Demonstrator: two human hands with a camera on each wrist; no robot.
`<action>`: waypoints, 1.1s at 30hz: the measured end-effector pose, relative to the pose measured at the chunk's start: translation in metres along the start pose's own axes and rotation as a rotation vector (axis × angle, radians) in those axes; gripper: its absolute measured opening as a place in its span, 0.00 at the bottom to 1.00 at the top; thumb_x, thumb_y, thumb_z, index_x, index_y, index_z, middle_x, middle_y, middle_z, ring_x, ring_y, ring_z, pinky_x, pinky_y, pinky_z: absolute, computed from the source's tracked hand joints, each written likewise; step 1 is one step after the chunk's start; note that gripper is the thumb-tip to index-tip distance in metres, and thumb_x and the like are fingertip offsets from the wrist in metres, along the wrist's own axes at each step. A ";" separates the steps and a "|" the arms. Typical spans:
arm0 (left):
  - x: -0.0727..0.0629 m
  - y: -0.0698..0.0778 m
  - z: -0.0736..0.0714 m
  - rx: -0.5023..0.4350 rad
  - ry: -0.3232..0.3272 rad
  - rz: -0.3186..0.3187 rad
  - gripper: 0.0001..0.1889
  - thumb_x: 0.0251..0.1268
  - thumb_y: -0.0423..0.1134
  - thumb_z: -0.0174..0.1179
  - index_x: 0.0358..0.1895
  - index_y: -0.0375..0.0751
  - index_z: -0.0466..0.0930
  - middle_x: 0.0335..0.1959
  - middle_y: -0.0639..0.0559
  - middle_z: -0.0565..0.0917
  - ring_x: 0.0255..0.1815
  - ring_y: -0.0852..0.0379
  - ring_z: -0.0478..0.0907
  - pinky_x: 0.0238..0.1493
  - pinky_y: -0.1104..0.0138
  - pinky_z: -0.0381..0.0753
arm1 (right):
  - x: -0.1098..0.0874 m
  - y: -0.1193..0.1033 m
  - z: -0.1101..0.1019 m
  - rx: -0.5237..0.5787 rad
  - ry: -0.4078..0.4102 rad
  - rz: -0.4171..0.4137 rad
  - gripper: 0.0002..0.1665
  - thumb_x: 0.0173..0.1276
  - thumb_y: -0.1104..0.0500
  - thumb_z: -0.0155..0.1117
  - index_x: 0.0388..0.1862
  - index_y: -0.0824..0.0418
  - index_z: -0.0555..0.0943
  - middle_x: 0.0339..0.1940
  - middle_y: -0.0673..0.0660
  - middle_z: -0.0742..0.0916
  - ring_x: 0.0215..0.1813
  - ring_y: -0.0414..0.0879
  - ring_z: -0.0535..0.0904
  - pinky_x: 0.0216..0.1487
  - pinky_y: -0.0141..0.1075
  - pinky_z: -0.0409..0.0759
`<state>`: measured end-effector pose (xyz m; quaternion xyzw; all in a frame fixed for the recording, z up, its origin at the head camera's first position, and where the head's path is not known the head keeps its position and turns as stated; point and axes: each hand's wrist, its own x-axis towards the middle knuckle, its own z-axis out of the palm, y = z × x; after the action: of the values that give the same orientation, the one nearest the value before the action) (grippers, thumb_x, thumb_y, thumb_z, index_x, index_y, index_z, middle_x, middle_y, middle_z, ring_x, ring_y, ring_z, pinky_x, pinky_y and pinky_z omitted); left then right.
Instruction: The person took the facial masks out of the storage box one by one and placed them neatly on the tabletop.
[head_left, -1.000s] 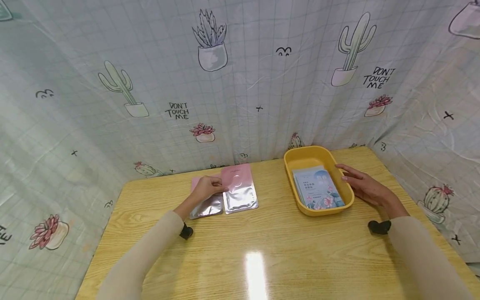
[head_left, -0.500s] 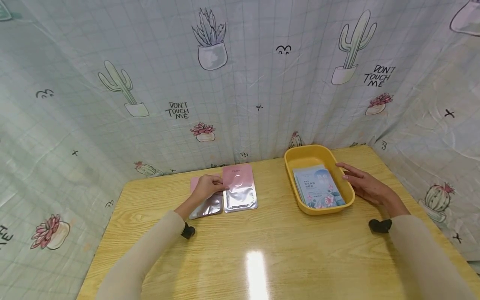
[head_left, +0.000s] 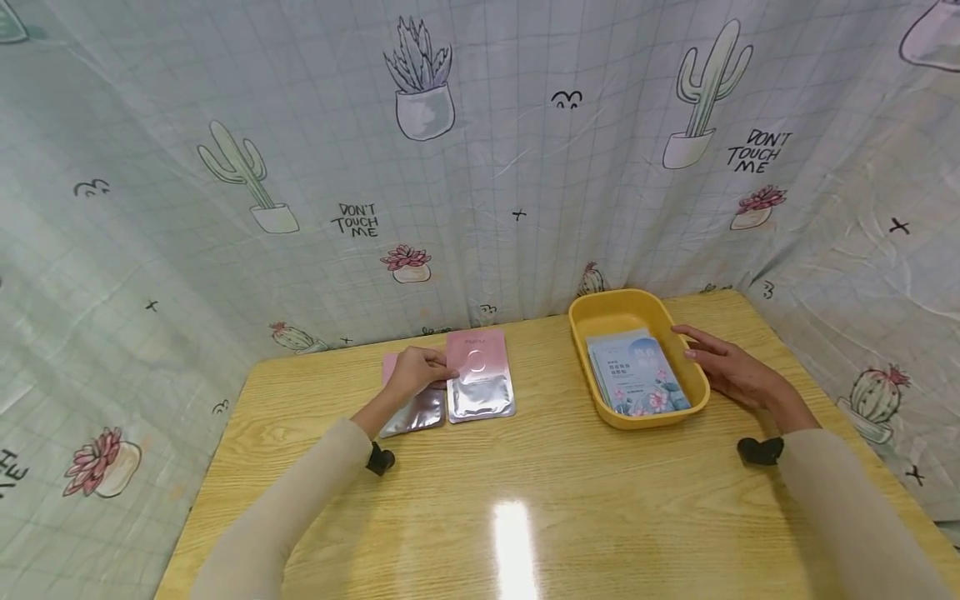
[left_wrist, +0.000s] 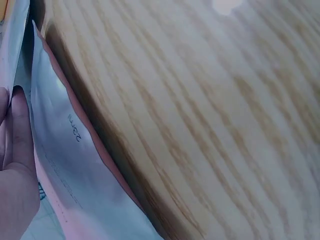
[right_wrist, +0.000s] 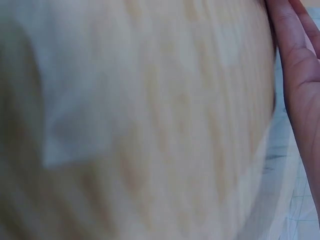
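In the head view my left hand [head_left: 414, 372] pinches the left edge of a pink-and-silver foil sheet mask packet [head_left: 480, 398]. A second such packet [head_left: 422, 412] lies just left of it, partly covered by the hand. The left wrist view shows the fingertips at one packet's edge [left_wrist: 14, 50], with the other packet [left_wrist: 80, 145] close beside, marked 23ml. My right hand [head_left: 738, 373] rests its extended fingers along the right side of a yellow plastic basket [head_left: 611, 422]. Inside the basket lies a stack of pale blue flowered packets [head_left: 637, 375].
The wooden table [head_left: 450, 500] reaches back to a hanging cloth [head_left: 480, 167] printed with cacti, which also encloses both sides. Bare wood separates the pink packets from the basket. Black straps [head_left: 759, 452] sit at the wrists.
The right-hand pink packet has turned slightly, its top shifting a little to the right, while my left hand keeps its pinch. The right hand and basket have hardly moved.
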<state>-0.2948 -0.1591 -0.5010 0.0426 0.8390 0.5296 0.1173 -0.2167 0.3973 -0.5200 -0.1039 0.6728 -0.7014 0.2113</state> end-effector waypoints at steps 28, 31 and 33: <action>-0.003 0.020 -0.005 0.164 0.028 0.279 0.17 0.65 0.29 0.69 0.56 0.31 0.84 0.51 0.37 0.87 0.50 0.45 0.87 0.48 0.63 0.87 | -0.003 -0.005 0.004 -0.045 -0.003 0.000 0.33 0.87 0.58 0.40 0.85 0.50 0.47 0.69 0.47 0.68 0.62 0.37 0.79 0.58 0.37 0.84; 0.002 0.033 0.005 0.182 -0.004 0.310 0.19 0.65 0.29 0.69 0.58 0.31 0.83 0.53 0.36 0.86 0.52 0.43 0.86 0.51 0.62 0.86 | -0.003 -0.005 0.004 -0.032 -0.011 -0.006 0.33 0.87 0.58 0.40 0.85 0.50 0.47 0.70 0.47 0.68 0.62 0.37 0.79 0.58 0.37 0.83; 0.006 0.043 0.014 0.191 -0.034 0.335 0.19 0.64 0.29 0.69 0.58 0.31 0.84 0.54 0.37 0.86 0.53 0.42 0.85 0.53 0.61 0.86 | -0.003 -0.005 0.003 -0.027 -0.012 -0.009 0.32 0.87 0.58 0.39 0.85 0.49 0.48 0.70 0.47 0.68 0.62 0.38 0.80 0.58 0.38 0.84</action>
<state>-0.2992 -0.1264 -0.4688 0.2014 0.8646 0.4589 0.0372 -0.2130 0.3958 -0.5146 -0.1143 0.6804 -0.6925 0.2107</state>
